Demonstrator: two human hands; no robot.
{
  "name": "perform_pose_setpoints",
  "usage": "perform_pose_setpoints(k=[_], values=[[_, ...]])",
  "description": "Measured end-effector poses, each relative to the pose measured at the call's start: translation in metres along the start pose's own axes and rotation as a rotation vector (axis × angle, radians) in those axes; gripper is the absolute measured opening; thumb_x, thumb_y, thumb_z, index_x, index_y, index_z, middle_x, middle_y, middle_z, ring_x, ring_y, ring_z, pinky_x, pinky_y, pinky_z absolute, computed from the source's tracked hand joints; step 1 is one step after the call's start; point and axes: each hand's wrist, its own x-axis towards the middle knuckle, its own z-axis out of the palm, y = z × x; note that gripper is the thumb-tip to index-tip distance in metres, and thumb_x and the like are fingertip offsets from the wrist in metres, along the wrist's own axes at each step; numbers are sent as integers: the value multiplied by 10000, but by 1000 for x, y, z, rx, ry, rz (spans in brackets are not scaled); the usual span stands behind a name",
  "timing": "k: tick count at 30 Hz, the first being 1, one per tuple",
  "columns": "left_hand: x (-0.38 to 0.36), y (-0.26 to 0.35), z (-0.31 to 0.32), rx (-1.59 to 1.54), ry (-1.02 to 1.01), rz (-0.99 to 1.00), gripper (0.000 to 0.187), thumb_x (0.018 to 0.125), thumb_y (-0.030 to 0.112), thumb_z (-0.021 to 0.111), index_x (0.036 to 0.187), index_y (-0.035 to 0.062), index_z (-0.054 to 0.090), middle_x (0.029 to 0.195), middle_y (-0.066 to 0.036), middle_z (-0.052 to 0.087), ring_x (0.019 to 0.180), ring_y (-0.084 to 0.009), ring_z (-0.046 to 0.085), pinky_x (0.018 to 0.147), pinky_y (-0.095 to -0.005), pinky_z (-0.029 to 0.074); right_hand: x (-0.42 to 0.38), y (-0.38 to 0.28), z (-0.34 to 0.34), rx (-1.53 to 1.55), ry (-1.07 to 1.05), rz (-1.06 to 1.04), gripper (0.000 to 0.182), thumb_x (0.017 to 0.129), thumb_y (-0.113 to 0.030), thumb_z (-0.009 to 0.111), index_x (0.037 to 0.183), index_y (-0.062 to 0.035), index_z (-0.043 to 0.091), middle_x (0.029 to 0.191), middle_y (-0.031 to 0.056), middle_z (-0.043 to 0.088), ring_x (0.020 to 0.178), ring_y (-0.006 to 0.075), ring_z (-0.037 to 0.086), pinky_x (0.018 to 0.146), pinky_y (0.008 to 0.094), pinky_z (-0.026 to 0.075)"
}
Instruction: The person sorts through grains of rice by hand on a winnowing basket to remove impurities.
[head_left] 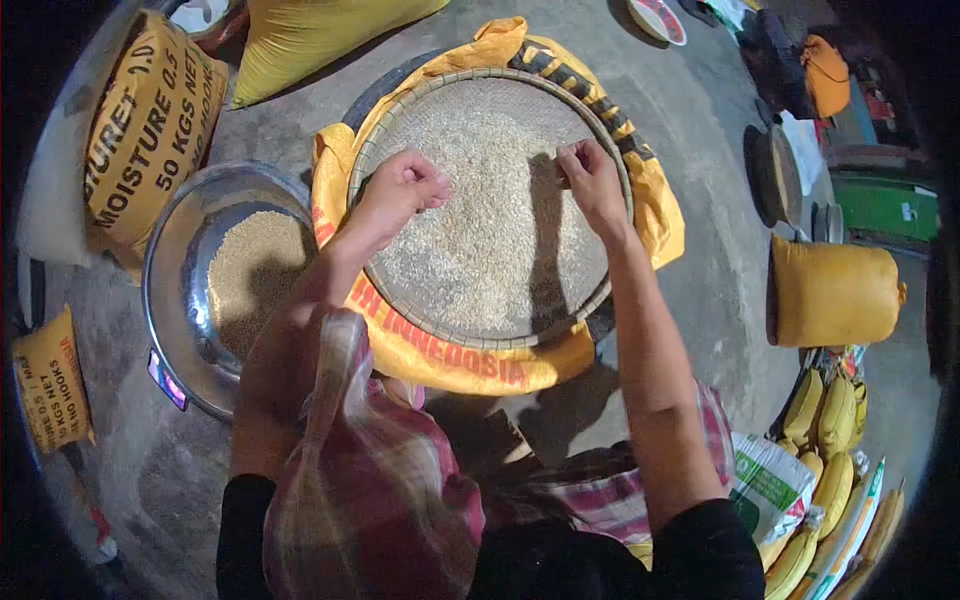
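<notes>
Grain [480, 230] on round woven tray [600, 130], directly under my hands: left hand [405, 188] curled shut, right hand [590, 180] pinching, contents unseen; metal bowl [170, 260] lies left.

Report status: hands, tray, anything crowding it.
Left hand and right hand pinching over grain in woven tray. Tray on yellow sack. Metal basin of grain alongside left.

A strong light from above is brightening the middle of the view, where the woven tray [415, 120] and its grain are showing crisp and evenly lit. The arms are casting dark shadows toward the bottom, onto the concrete floor [700, 250]. The fisheye lens is bending the edges, and the corners are fading into black, perhaps hiding detail there.
</notes>
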Motion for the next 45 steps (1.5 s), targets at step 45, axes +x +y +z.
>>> perform_pose_setpoints(k=[45], values=[[42,45,17,686,-233,-120,231,764,144,635,951,9,647,739,-82,639,669,-131,603,633,-265,476,-75,30,8,630,-146,98,109,841,-107,626,889,-13,653,816,19,625,756,77,555,689,222,445]])
